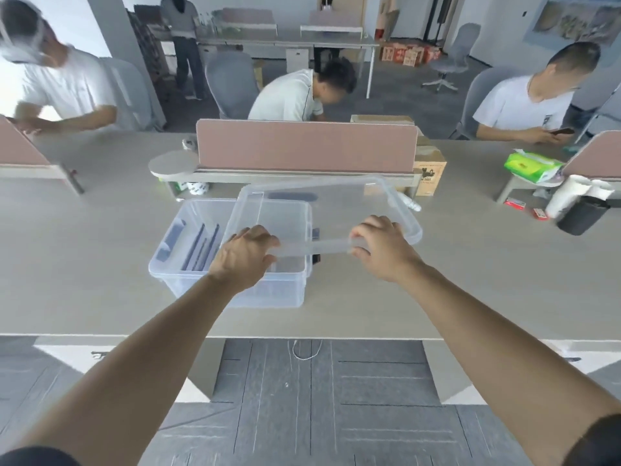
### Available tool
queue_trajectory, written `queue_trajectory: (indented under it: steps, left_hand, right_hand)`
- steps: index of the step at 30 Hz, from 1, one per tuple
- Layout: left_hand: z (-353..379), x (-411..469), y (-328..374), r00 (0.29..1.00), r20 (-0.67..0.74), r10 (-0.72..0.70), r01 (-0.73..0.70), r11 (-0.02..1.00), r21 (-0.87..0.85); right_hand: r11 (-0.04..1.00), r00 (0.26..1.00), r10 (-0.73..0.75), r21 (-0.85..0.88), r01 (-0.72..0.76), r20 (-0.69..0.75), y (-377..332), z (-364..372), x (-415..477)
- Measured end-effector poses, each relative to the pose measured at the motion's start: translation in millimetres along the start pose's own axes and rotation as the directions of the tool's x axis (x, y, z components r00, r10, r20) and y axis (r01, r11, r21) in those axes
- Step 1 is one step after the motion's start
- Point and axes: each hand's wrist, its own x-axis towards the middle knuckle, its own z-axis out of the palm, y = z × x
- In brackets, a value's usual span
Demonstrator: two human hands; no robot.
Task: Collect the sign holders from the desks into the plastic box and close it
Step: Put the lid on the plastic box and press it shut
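We gripped the lid (336, 210) by its near edge, left hand (243, 258) and right hand (383, 252) fingers (263, 236) curled round it; it likely needed shifting left, squarely over the box (188, 285) of holders (201, 247) on the table (100, 247).

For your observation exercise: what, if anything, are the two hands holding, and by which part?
Both the left hand and right hand grip the clear lid by its near edge.

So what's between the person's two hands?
In the head view, the near rim of the clear lid spans it; left hand and right hand each grip it.
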Motion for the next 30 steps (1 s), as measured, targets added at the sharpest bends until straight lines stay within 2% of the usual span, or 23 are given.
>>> queue_trajectory:
  steps: [7, 11, 21, 30]
  left_hand:
    - [-15, -56, -134, 0.997, 0.011, -0.080, 0.080, 0.995, -0.056]
    - [-12, -69, -178, 0.994, 0.038, -0.099, 0.101, 0.993, -0.068]
    - [18, -50, -206, 0.985, 0.149, -0.083, 0.090, 0.995, -0.035]
    - [38, -33, -213, 0.975, 0.198, -0.105, 0.116, 0.992, -0.046]
  right_hand:
    - [1.000, 0.998, -0.010, -0.019, 0.012, 0.066, -129, 55, 46]
    - [0.999, 0.994, 0.027, -0.021, -0.025, 0.108, -169, 80, 58]
    - [0.996, 0.973, 0.094, -0.020, -0.092, 0.210, -167, 130, 76]
    - [0.996, 0.958, 0.082, -0.005, -0.084, 0.274, -149, 154, 91]
